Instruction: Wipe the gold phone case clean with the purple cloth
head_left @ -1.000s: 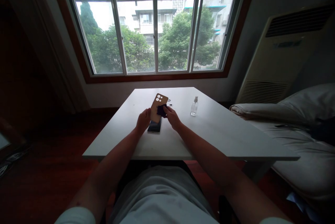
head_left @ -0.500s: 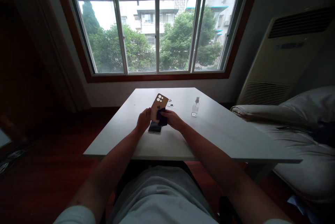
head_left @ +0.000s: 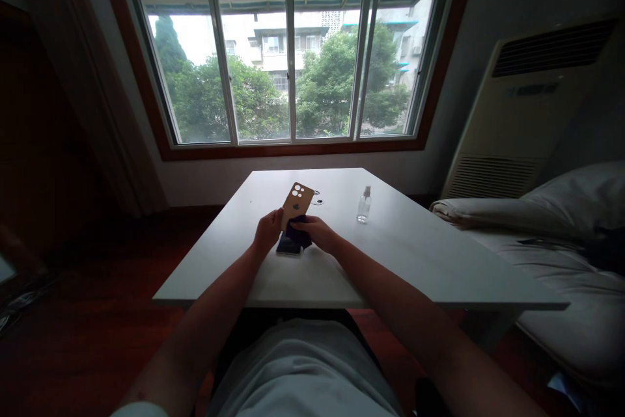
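Observation:
A tan phone case (head_left: 299, 200) with round camera holes and a dark logo is held tilted above the table. My left hand (head_left: 269, 229) grips its left edge, fingers closed. In my right hand (head_left: 316, 231) is a dark cloth (head_left: 299, 236), pinched and pressed against the lower part of the case. Below them a dark-screened phone (head_left: 289, 246) lies on the table, partly hidden by the cloth and my hands.
On the white table (head_left: 400, 261), a clear spray bottle (head_left: 364, 205) stands to the right. Small ring-shaped pieces (head_left: 318, 201) lie behind the case. Beyond the table is a window (head_left: 293, 66); a grey cushioned seat (head_left: 551, 261) is at the right.
My right hand has moved the cloth slightly down and left across the case, uncovering the logo. The whole view has shifted a little.

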Available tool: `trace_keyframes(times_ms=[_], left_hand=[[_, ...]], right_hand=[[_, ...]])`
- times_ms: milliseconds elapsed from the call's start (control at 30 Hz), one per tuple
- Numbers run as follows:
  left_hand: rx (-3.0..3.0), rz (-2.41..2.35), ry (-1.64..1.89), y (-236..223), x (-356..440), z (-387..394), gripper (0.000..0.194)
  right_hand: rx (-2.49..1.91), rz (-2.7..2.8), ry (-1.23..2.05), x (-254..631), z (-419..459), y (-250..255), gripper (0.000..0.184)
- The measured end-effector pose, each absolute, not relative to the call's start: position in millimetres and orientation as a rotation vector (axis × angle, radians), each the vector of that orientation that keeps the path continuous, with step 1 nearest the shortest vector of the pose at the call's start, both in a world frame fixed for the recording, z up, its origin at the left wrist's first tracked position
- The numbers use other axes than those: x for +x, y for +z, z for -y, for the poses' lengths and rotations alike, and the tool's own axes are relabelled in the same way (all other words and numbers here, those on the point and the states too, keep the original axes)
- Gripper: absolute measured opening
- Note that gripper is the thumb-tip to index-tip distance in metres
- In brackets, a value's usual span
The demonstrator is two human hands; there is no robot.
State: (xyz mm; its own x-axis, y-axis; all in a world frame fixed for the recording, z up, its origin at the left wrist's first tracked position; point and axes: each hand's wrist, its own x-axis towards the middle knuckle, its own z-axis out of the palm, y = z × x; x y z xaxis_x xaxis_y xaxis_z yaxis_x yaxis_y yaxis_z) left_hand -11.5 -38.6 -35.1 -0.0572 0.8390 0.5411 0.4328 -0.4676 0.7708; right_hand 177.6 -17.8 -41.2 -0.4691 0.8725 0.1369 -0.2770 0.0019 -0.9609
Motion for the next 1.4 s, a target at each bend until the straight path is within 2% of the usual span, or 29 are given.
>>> trace_keyframes(times_ms=[367, 700, 900, 1167, 1400], left_hand=[[1.875, -1.317, 1.414, -32.9, -7.4, 40.5, 0.055], [1.908, -1.302, 1.355, -32.2, -2.5, 41.3, 0.05], [1.894, -1.313, 1.384, -32.5, -5.7, 40.4, 0.05], [1.84, -1.366, 1.452, -33.8, -10.5, 39.5, 0.055], [1.848, -1.413, 1.415, -32.7, -11.2, 37.7, 0.058]], right_hand=[[-0.695, 1.119, 1.569, 176.8, 13.3, -35.4, 0.033], [-0.756, 0.849, 1.416, 189.4, -6.4, -34.0, 0.026], [-0.702, 0.902, 1.564, 194.0, -6.5, -33.6, 0.024], [-0.551, 1.184, 1.794, 176.4, 17.7, -38.6, 0.039], [-0.625, 1.215, 1.694, 172.6, 20.1, -40.9, 0.052]])
